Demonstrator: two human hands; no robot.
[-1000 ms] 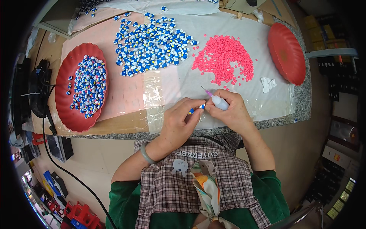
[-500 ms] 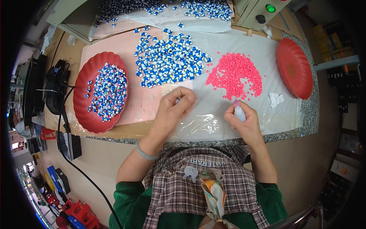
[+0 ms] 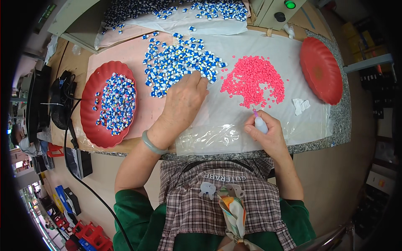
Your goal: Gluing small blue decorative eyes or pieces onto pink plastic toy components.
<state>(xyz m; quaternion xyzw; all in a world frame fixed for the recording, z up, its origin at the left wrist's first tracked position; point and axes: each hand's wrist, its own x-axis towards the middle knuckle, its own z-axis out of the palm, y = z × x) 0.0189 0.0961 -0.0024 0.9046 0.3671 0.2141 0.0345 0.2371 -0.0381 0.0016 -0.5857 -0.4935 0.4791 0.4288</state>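
Observation:
My left hand (image 3: 187, 94) reaches over the near edge of a pile of small blue-and-white pieces (image 3: 176, 62). Its fingers are bent and pressed together; their tips, and anything between them, are hidden. In my closed right hand (image 3: 270, 131) is a small pale squeeze bottle (image 3: 261, 124) with a thin purple nozzle. The nozzle points at the near edge of a spread of tiny pink pieces (image 3: 255, 77). On the left, a red scalloped tray (image 3: 90, 119) holds many blue-and-white pieces, some with pink spots.
A second red scalloped tray (image 3: 320, 71) lies at the right. Near it is a crumpled white tissue (image 3: 300, 106). More blue-and-white pieces (image 3: 220, 10) lie on paper in a machine opening at the back. A black cable (image 3: 90, 188) runs down the left side.
My left hand has moved forward and slightly left, from the near paper onto the edge of the blue-and-white pile. My right hand keeps the bottle in nearly the same place. The view has shifted slightly.

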